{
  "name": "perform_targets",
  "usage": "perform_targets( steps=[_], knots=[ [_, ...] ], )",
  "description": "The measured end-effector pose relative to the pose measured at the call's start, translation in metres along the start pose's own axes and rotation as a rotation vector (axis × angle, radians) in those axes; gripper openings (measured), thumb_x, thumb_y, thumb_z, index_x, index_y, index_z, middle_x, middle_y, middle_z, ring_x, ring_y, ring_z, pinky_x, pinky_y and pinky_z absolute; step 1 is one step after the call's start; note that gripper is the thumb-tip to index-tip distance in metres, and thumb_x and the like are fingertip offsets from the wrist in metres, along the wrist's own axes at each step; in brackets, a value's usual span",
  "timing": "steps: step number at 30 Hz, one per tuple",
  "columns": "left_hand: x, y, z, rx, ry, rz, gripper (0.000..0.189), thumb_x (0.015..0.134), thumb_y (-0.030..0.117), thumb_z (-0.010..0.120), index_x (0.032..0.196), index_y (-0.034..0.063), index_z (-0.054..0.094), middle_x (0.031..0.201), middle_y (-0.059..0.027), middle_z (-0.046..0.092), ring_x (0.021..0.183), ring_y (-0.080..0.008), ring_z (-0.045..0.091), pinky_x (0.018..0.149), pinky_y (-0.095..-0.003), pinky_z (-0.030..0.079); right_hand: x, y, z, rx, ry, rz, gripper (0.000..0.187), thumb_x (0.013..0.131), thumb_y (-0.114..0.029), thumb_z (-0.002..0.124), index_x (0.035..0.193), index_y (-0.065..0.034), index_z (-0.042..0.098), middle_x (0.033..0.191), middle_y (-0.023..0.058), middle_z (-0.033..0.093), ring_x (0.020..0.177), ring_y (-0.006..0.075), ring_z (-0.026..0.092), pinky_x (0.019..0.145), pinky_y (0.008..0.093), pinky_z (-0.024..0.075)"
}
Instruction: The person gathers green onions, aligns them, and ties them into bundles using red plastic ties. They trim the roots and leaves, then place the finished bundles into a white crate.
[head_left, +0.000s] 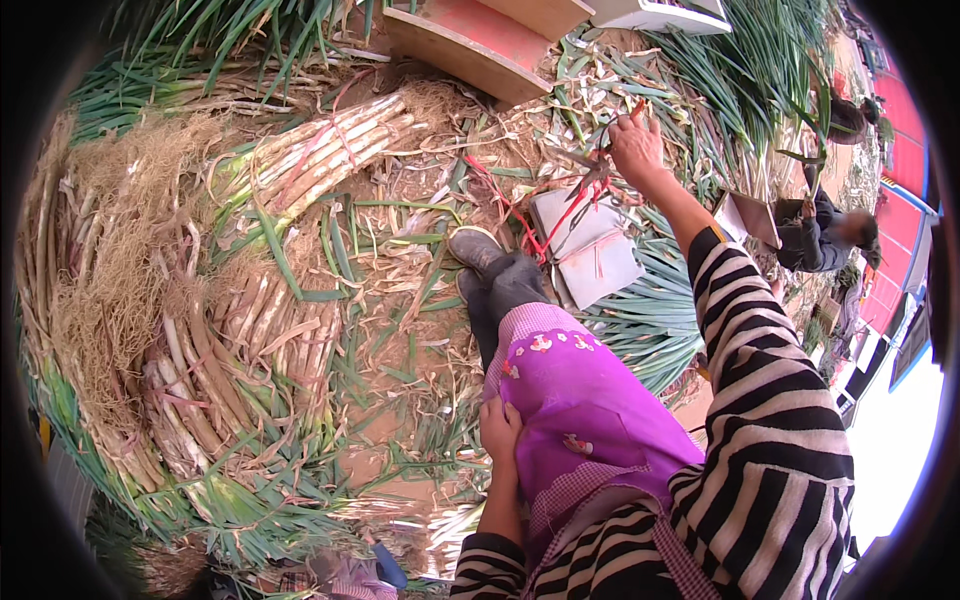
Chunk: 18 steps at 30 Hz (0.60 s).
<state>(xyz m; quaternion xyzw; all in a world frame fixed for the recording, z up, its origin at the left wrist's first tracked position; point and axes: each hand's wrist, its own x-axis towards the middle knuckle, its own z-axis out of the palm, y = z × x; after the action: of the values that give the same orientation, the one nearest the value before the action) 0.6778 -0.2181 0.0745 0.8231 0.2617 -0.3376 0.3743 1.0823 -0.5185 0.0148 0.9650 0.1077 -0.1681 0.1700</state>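
Note:
My right hand (636, 150) reaches out at the upper right, closed around dark metal scissors (581, 161), their blades apart; part of them is hidden by the fingers. Something small and orange shows at the fingertips. Red plastic ties (517, 214) lie below the blades and across a grey-covered block (596, 255). My left hand (500, 427) rests against the side of the purple apron (592, 405) over my leg; its fingers are partly hidden and I see nothing in it. A tied bundle of long onions (337, 150), roots towards the upper right, lies to the left of the block.
More onion bundles with dry roots (127, 255) are heaped at the left. A wooden stand (465, 56) is at the top. Green onion leaves (645, 315) spread beside the block. Leaf scraps litter the soil. A co-worker (832, 232) sits at the right; another person (352, 577) shows at the bottom.

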Motion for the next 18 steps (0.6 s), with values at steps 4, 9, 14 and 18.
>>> perform_targets(
  steps=[4,9,14,18],
  knots=[
    [0.002,0.001,0.004,-0.023,-0.016,-0.026,0.028,0.081,0.026,0.052,0.103,0.0082,0.056,0.096,-0.0173,0.055,0.085,-0.0379,0.055,0.07,-0.0467,0.046,0.028,0.022,-0.072,0.025,0.242,-0.076,0.022,0.07,-0.024,0.067,0.086,-0.012,0.058,0.096,0.0041,0.056,0.101,0.0223,0.05,0.087,0.0416,0.0326],
    [0.01,0.02,-0.006,0.013,0.042,0.045,0.03,0.08,0.024,0.054,0.103,0.0065,0.056,0.097,-0.0188,0.055,0.087,-0.0368,0.054,0.073,-0.0453,0.046,0.012,0.002,-0.115,0.135,0.227,-0.117,0.022,0.07,-0.025,0.068,0.086,-0.0125,0.06,0.097,0.0025,0.055,0.104,0.0207,0.051,0.092,0.0431,0.0306],
    [0.034,0.067,-0.028,-0.04,0.153,0.182,0.029,0.082,0.019,0.055,0.107,0.0053,0.056,0.103,-0.018,0.056,0.094,-0.0355,0.055,0.079,-0.0431,0.045,0.009,0.031,-0.106,0.004,0.168,0.024,0.019,0.073,-0.027,0.065,0.088,-0.0152,0.059,0.106,0.0023,0.057,0.109,0.0199,0.049,0.092,0.0435,0.0307],
    [0.068,0.111,-0.042,-0.16,0.117,0.266,0.027,0.084,0.015,0.053,0.108,0.0045,0.056,0.105,-0.018,0.056,0.095,-0.0354,0.055,0.08,-0.0424,0.045,0.007,0.103,-0.092,-0.24,-0.226,0.198,0.018,0.075,-0.027,0.062,0.09,-0.0188,0.069,0.105,0.0021,0.059,0.105,0.022,0.05,0.089,0.0405,0.0317]
  ],
)
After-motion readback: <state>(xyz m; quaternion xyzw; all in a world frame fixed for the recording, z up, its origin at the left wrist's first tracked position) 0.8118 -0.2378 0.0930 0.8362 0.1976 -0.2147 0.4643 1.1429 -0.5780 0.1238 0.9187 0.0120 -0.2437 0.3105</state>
